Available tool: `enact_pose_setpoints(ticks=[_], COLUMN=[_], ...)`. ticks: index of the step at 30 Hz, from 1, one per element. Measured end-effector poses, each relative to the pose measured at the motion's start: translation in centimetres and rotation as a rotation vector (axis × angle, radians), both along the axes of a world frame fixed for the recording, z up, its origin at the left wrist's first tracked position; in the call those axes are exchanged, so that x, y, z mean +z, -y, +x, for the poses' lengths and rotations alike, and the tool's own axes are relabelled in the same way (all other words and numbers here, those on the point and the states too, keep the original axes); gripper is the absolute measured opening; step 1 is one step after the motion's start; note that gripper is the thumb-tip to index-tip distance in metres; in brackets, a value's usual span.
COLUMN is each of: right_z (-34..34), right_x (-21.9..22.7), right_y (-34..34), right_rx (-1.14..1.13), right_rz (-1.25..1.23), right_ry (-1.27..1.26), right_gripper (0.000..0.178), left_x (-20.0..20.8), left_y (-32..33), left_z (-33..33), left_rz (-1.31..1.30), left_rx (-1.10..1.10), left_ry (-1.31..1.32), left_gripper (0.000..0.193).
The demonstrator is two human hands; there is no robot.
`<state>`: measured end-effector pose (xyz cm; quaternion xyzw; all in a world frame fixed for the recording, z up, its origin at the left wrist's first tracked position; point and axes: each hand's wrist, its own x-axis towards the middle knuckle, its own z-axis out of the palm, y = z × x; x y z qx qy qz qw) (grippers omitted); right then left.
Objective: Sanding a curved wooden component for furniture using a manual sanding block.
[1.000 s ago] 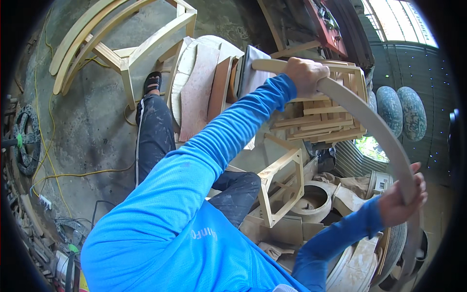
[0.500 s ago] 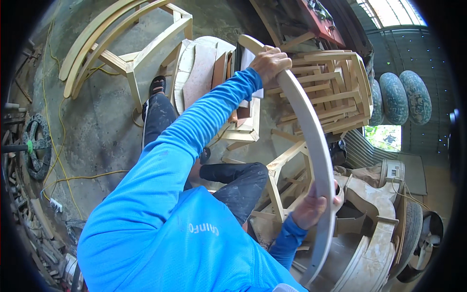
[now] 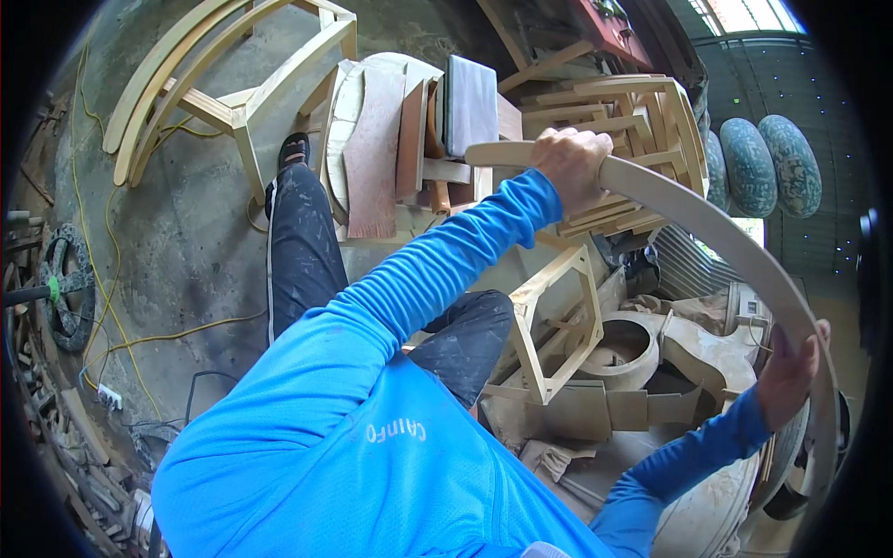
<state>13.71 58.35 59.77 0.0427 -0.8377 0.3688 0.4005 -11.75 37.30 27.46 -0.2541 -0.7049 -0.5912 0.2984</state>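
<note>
A long curved wooden piece, smooth and pale, arcs from the middle of the view to the lower right. My left hand is closed around it near its upper end, fingers wrapped over the edge. Farther down the arc, my right hand grips the same piece, with the thumb on the near face and some fingers hidden behind. The piece is held in the air, and its lower end runs into the dark rim of the view.
At the upper left stands a curved wooden frame. Boards and a grey sanding-block-like pad lie on a wooden stand ahead. Stacked wooden frames sit beyond my left hand. A dusty machine is at the right; a yellow cord crosses the floor.
Both hands have carried the curved piece to the right and turned it, so its upper part now lies flatter. The boards and pad on the stand have come into fuller view.
</note>
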Motion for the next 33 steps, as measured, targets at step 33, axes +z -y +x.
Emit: enact_pose_setpoints(ticks=[33], right_z=[-5.1], right_x=[-5.8], right_y=[1.9], right_rx=[-0.13], right_rz=[0.345], right_ry=[-0.027], right_gripper=[0.034], left_x=[-2.3], left_y=[-0.2], left_z=[-11.5], left_rz=[0.058], left_rx=[0.073], left_ry=[-0.114], left_gripper=[0.029])
